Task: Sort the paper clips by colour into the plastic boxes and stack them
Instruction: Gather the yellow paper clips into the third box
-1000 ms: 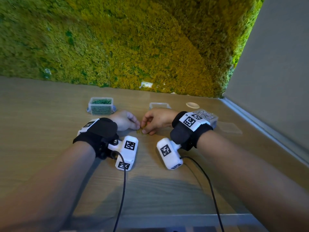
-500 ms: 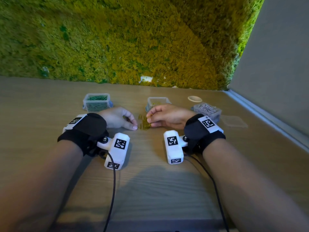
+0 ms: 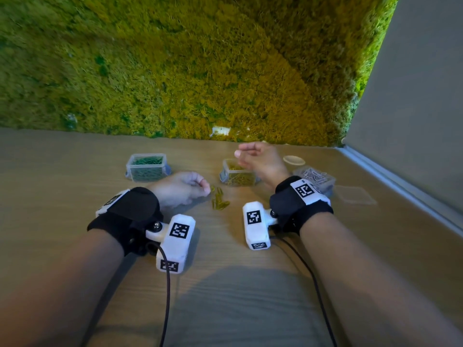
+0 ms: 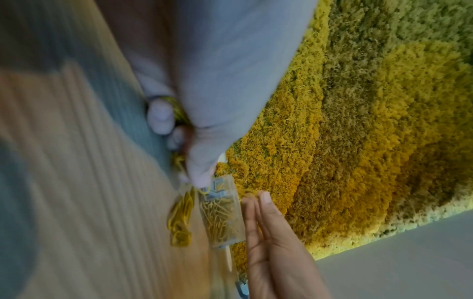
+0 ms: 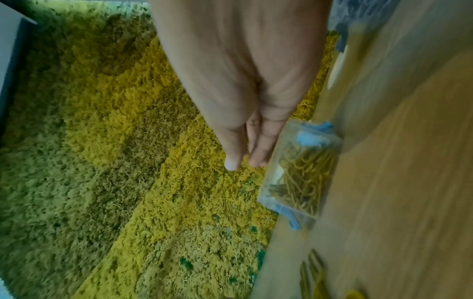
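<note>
Here, farthest left on the wooden table (image 3: 62, 196), the box of green clips (image 3: 147, 167) stands open near the moss wall (image 3: 200, 71). Next comes my left hand (image 3: 179, 190), low on the table with its fingers curled in; from my left wrist I can see yellow clips tucked between the curled fingers (image 4: 160, 116), so this hand holds a small bunch. Just beside its fingertips lies the loose pile of yellow clips (image 3: 219, 200), still on the bare wood. Behind that pile stands the box of yellow clips (image 3: 236, 175), open and partly filled. My right hand (image 3: 260, 161) hangs in the air above and just right of that box, fingers straight and pressed side by side, thumb alongside; I see nothing held in them, though the wrist picture is blurred. Farther right, a small round disc (image 3: 294, 160) lies by the wall, then the box of silver clips (image 3: 315, 179) partly behind my right wrist band, and last a clear flat lid (image 3: 355, 195) lies by itself on the table.
</note>
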Action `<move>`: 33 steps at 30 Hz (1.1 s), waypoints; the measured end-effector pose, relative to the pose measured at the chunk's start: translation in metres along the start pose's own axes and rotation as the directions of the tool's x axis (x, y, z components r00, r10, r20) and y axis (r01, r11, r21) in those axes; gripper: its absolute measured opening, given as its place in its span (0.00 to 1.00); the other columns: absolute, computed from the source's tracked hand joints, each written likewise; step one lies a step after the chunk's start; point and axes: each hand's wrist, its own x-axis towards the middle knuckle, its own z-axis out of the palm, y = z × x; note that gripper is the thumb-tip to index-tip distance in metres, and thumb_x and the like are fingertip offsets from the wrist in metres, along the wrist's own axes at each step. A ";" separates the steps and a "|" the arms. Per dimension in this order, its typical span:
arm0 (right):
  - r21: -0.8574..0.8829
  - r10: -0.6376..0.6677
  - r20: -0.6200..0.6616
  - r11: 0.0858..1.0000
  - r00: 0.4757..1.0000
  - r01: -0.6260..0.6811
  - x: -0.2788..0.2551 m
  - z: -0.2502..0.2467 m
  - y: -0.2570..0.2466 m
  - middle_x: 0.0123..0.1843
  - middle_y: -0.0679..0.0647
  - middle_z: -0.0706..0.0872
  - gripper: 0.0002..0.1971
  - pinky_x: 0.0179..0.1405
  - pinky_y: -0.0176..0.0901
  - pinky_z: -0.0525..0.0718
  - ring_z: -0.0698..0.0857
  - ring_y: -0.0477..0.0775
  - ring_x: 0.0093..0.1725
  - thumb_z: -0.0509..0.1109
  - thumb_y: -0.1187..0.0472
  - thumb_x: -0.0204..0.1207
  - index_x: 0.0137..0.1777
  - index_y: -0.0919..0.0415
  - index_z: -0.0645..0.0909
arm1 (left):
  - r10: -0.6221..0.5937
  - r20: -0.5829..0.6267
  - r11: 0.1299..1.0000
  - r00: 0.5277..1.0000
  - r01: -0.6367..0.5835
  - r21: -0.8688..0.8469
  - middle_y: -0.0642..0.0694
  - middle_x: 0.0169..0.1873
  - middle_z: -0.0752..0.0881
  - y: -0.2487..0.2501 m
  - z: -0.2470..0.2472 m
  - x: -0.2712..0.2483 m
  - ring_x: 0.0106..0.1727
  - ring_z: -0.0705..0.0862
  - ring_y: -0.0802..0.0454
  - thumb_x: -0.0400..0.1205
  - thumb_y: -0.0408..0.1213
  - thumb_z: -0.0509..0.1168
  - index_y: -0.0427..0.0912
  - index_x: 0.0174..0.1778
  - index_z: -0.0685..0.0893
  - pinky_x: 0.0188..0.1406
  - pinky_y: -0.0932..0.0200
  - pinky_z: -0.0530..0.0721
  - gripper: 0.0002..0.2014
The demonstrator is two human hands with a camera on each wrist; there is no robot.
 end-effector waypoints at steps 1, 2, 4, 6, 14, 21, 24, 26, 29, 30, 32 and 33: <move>-0.007 -0.018 -0.012 1.000 1.000 0.018 -0.001 -0.002 -0.003 0.46 0.53 0.84 0.12 0.50 0.41 0.88 0.85 0.52 0.47 0.72 0.67 0.77 0.59 0.68 0.81 | -0.028 -0.017 0.982 0.999 0.024 -0.188 0.47 0.35 0.77 0.000 0.002 0.000 0.32 0.70 0.57 0.84 0.28 0.60 0.40 0.44 0.79 0.24 0.69 0.70 0.05; -0.040 -0.048 -0.026 0.998 0.998 0.047 -0.003 -0.005 -0.007 0.47 0.53 0.85 0.11 0.50 0.42 0.88 0.86 0.52 0.48 0.71 0.67 0.78 0.59 0.67 0.82 | -0.059 -0.023 0.931 0.998 0.047 -0.361 0.46 0.35 0.76 0.001 0.002 0.001 0.31 0.68 0.56 0.85 0.27 0.58 0.37 0.47 0.80 0.20 0.69 0.68 0.06; -0.109 -0.078 0.054 0.991 0.996 0.083 -0.008 -0.009 -0.013 0.50 0.52 0.86 0.10 0.51 0.40 0.88 0.86 0.50 0.48 0.69 0.68 0.78 0.58 0.63 0.83 | -0.113 -0.002 0.799 0.994 0.090 -0.594 0.46 0.34 0.72 0.002 0.001 0.002 0.29 0.66 0.57 0.87 0.27 0.55 0.33 0.53 0.80 0.17 0.68 0.66 0.09; -0.177 -0.053 0.284 0.978 0.957 0.107 -0.018 -0.005 -0.017 0.56 0.52 0.87 0.13 0.54 0.36 0.85 0.86 0.48 0.53 0.67 0.72 0.78 0.59 0.61 0.83 | -0.157 0.022 0.665 0.987 0.122 -0.736 0.47 0.31 0.68 0.005 0.000 0.000 0.29 0.64 0.58 0.88 0.30 0.51 0.33 0.54 0.79 0.16 0.69 0.65 0.11; -0.478 0.142 0.612 0.850 0.778 0.221 -0.032 0.014 -0.022 0.72 0.46 0.78 0.29 0.63 0.40 0.79 0.77 0.43 0.67 0.65 0.73 0.73 0.71 0.47 0.78 | -0.192 0.152 0.230 0.969 0.195 -0.953 0.50 0.22 0.64 0.007 -0.013 0.002 0.16 0.65 0.57 0.87 0.36 0.47 0.40 0.32 0.71 0.11 0.67 0.61 0.17; -0.621 0.216 0.635 0.714 0.742 0.324 -0.034 0.010 -0.017 0.61 0.48 0.86 0.19 0.63 0.43 0.80 0.83 0.48 0.59 0.74 0.65 0.73 0.64 0.49 0.84 | -0.249 -0.021 0.457 0.968 0.098 -0.884 0.50 0.27 0.68 0.004 -0.007 0.006 0.16 0.67 0.60 0.88 0.34 0.50 0.38 0.40 0.77 0.11 0.70 0.64 0.14; -0.605 0.184 0.608 0.737 0.772 0.301 -0.035 0.009 -0.016 0.41 0.45 0.84 0.13 0.51 0.41 0.80 0.82 0.44 0.43 0.77 0.63 0.72 0.57 0.54 0.87 | -0.225 -0.066 0.665 0.972 0.103 -0.739 0.52 0.26 0.69 -0.001 -0.010 0.006 0.16 0.64 0.62 0.84 0.33 0.60 0.40 0.44 0.78 0.11 0.71 0.60 0.04; -0.616 0.182 0.590 0.732 0.787 0.291 -0.036 0.010 -0.015 0.37 0.43 0.83 0.11 0.49 0.42 0.82 0.81 0.44 0.41 0.77 0.62 0.71 0.54 0.56 0.87 | -0.224 -0.028 0.737 0.974 0.150 -0.659 0.52 0.27 0.68 -0.002 -0.009 0.005 0.17 0.63 0.62 0.83 0.33 0.62 0.39 0.47 0.79 0.11 0.71 0.58 0.01; -0.592 0.204 0.577 0.772 0.791 0.232 -0.037 0.012 -0.014 0.36 0.47 0.85 0.09 0.37 0.31 0.84 0.85 0.45 0.35 0.76 0.65 0.73 0.52 0.62 0.85 | -0.210 0.043 0.797 0.977 0.196 -0.571 0.51 0.26 0.71 0.002 -0.004 0.000 0.20 0.65 0.62 0.82 0.29 0.63 0.36 0.50 0.79 0.12 0.73 0.61 0.03; -0.593 0.210 0.572 0.774 0.793 0.223 -0.037 0.012 -0.014 0.36 0.49 0.86 0.07 0.33 0.27 0.83 0.85 0.43 0.33 0.75 0.66 0.74 0.51 0.62 0.85 | -0.191 0.051 0.841 0.980 0.190 -0.507 0.49 0.26 0.73 0.002 -0.003 0.000 0.21 0.66 0.62 0.81 0.26 0.63 0.35 0.51 0.80 0.12 0.73 0.62 0.04; -0.603 0.209 0.562 0.765 0.800 0.224 -0.038 0.013 -0.014 0.37 0.49 0.87 0.05 0.30 0.24 0.81 0.85 0.41 0.31 0.75 0.65 0.74 0.49 0.59 0.85 | -0.142 0.062 0.930 0.988 0.154 -0.335 0.42 0.31 0.78 0.002 -0.003 -0.002 0.20 0.69 0.62 0.79 0.24 0.66 0.34 0.51 0.82 0.12 0.73 0.64 0.07; -0.607 0.205 0.557 0.762 0.805 0.226 -0.039 0.014 -0.014 0.36 0.48 0.87 0.05 0.29 0.23 0.80 0.85 0.40 0.31 0.75 0.65 0.74 0.48 0.58 0.85 | -0.125 0.057 0.968 0.991 0.134 -0.212 0.40 0.35 0.81 0.002 -0.004 -0.003 0.21 0.72 0.60 0.77 0.25 0.68 0.36 0.52 0.83 0.14 0.72 0.66 0.08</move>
